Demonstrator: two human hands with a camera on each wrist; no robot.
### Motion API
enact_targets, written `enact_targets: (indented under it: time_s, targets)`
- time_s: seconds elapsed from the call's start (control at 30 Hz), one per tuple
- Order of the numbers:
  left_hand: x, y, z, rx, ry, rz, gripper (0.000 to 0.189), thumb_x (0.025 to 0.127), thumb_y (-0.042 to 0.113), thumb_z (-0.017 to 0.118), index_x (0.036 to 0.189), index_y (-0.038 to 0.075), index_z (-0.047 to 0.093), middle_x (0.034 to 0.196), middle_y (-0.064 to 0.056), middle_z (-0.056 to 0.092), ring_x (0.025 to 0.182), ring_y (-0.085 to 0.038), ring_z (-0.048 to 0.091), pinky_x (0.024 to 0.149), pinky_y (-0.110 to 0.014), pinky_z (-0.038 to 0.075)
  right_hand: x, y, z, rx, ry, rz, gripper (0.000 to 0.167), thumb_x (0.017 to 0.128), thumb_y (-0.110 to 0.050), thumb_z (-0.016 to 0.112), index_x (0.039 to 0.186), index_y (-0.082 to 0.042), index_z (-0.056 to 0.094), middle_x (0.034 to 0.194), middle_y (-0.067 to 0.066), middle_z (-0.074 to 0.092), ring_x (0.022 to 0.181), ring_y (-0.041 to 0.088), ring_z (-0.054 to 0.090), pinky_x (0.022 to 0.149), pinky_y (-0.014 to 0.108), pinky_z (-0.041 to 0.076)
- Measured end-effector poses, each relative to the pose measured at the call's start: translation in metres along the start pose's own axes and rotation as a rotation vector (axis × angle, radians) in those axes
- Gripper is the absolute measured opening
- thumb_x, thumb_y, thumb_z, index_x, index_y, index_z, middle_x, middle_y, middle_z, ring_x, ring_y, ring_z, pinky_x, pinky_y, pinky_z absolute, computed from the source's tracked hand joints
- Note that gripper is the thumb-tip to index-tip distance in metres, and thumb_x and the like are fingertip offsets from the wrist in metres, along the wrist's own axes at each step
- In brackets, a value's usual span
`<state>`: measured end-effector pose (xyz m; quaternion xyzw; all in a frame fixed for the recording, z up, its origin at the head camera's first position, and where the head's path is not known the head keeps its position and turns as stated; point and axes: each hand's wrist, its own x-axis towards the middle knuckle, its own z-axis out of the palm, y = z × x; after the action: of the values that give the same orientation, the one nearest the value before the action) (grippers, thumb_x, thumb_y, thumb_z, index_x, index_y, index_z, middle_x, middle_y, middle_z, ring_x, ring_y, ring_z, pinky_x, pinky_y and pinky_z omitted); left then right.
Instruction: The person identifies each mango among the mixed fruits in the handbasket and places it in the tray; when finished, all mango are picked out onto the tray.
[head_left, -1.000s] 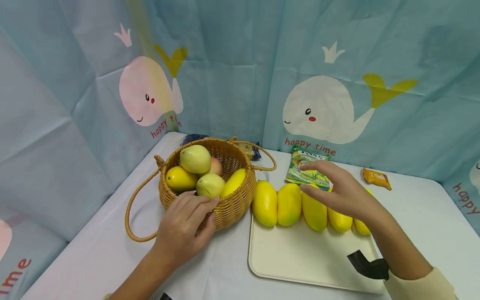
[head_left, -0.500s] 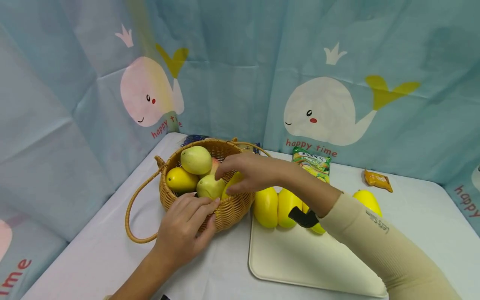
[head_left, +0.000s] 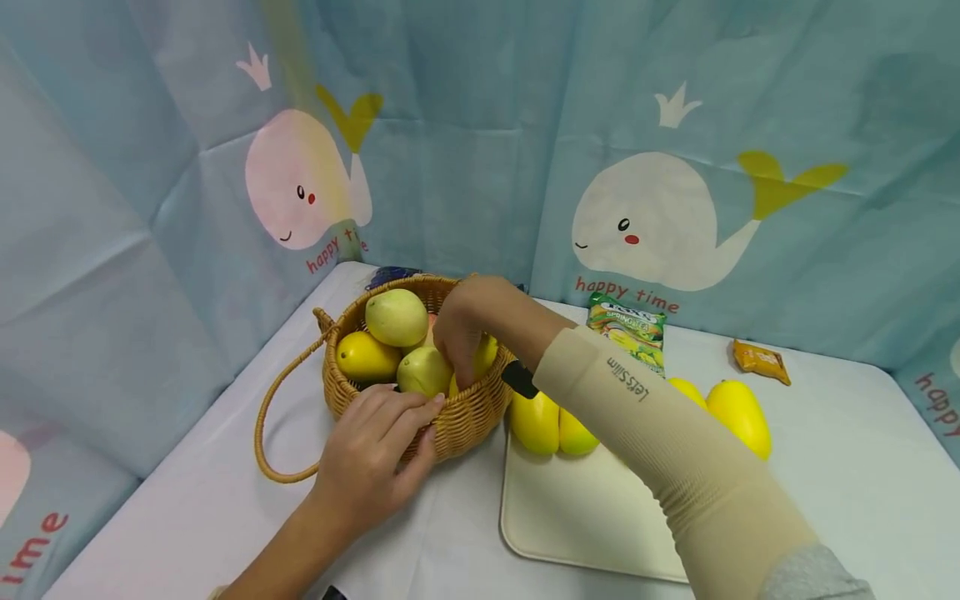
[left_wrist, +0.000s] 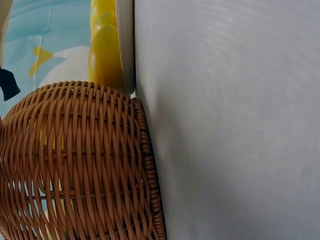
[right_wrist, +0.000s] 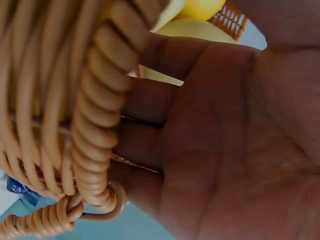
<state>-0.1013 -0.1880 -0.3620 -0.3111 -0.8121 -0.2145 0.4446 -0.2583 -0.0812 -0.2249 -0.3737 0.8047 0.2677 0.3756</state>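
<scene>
right hand (head_left: 461,325) dips into the wicker basket (head_left: 465,429), left hand (head_left: 378,442) holding its near rim.
the right fingertips are hidden, so i cannot tell whether that grip is pinching the inner yellow mango (head_left: 486,357), which seems to sit just beside it; the sleeve (head_left: 652,433) crosses the tray (head_left: 555,517), hiding part of the mango row (head_left: 535,421); green packet (head_left: 628,331) and orange packet (head_left: 761,361) lie beyond.

Beige sleeve (head_left: 660,433), dark lettering (head_left: 627,379), black strap (head_left: 519,379)
</scene>
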Motion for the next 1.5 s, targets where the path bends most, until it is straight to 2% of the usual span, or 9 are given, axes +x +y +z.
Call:
enact_targets:
  time_s: [0.13,0.33,0.5,0.6,0.87,1.03,1.23,1.37,1.5]
  targets:
    - [0.001,-0.001,0.000,0.002,0.006,0.003,0.031,0.097,0.019,0.052,0.110,0.003,0.074,0.098,-0.007,0.070,0.089,-0.028,0.063,0.086,-0.044,0.049,0.003,-0.002,-0.003,0.000,-0.021,0.066,0.054,0.083,-0.057,0.070,0.128,-0.025,0.066,0.128,-0.007,0.058,0.113,0.014,0.051,0.095,0.031,0.046]
    - [0.000,-0.001,0.001,-0.002,0.011,0.007,0.031,0.096,0.019,0.052,0.111,0.003,0.074,0.098,-0.007,0.070,0.088,-0.028,0.062,0.085,-0.044,0.050,0.007,-0.005,0.001,-0.001,-0.037,0.027,0.065,0.083,-0.058,0.066,0.134,-0.020,0.056,0.128,-0.005,0.055,0.114,0.014,0.051,0.093,0.030,0.045]
    - [-0.001,-0.001,0.001,-0.005,0.006,0.000,0.031,0.097,0.020,0.052,0.111,0.003,0.074,0.097,-0.007,0.069,0.088,-0.028,0.062,0.086,-0.044,0.049,0.001,-0.015,0.002,-0.038,0.066,0.058,0.073,0.083,-0.057,0.069,0.144,-0.022,0.049,0.127,-0.005,0.055,0.109,0.014,0.053,0.090,0.032,0.048]
    - [0.000,0.000,0.001,-0.010,0.009,0.001,0.031,0.097,0.020,0.052,0.111,0.003,0.074,0.097,-0.007,0.069,0.087,-0.028,0.061,0.085,-0.043,0.049,-0.006,-0.019,0.003,-0.026,0.142,0.071,0.075,0.083,-0.056,0.071,0.145,-0.022,0.047,0.125,-0.006,0.055,0.107,0.014,0.054,0.087,0.032,0.049]
    - [0.001,0.000,0.002,-0.011,0.017,0.005,0.031,0.097,0.020,0.052,0.110,0.002,0.074,0.097,-0.007,0.069,0.087,-0.029,0.062,0.085,-0.044,0.049,-0.009,-0.016,0.009,0.002,0.254,0.018,0.060,0.082,-0.053,0.075,0.126,-0.016,0.056,0.112,-0.004,0.060,0.098,0.014,0.055,0.081,0.030,0.048]
    - [0.001,0.000,0.003,-0.009,0.024,0.001,0.031,0.097,0.020,0.052,0.109,0.002,0.074,0.097,-0.007,0.070,0.087,-0.029,0.062,0.085,-0.046,0.050,-0.013,-0.012,0.014,-0.001,0.435,-0.005,0.061,0.079,-0.060,0.074,0.118,-0.016,0.058,0.100,-0.004,0.062,0.087,0.014,0.056,0.073,0.029,0.048]
    - [0.000,0.000,0.004,-0.012,0.019,0.002,0.031,0.097,0.020,0.052,0.109,0.002,0.074,0.098,-0.008,0.070,0.088,-0.029,0.063,0.086,-0.044,0.049,-0.017,-0.004,0.027,0.078,0.650,-0.026,0.066,0.079,-0.071,0.068,0.114,-0.015,0.062,0.096,-0.003,0.062,0.083,0.015,0.055,0.066,0.027,0.045]
    - [0.001,0.000,0.004,-0.011,0.016,0.005,0.031,0.097,0.020,0.052,0.109,0.002,0.074,0.098,-0.008,0.070,0.088,-0.030,0.062,0.087,-0.044,0.049,-0.021,0.001,0.042,0.189,0.807,-0.047,0.071,0.080,-0.071,0.067,0.123,-0.015,0.063,0.104,-0.005,0.063,0.087,0.014,0.055,0.070,0.026,0.046]
    - [0.001,0.000,0.003,-0.006,0.020,0.009,0.030,0.097,0.020,0.052,0.108,0.002,0.074,0.098,-0.008,0.070,0.087,-0.030,0.063,0.087,-0.045,0.049,-0.025,0.003,0.060,0.325,0.976,-0.079,0.066,0.083,-0.066,0.068,0.122,-0.013,0.064,0.102,-0.003,0.062,0.084,0.014,0.054,0.068,0.026,0.046]
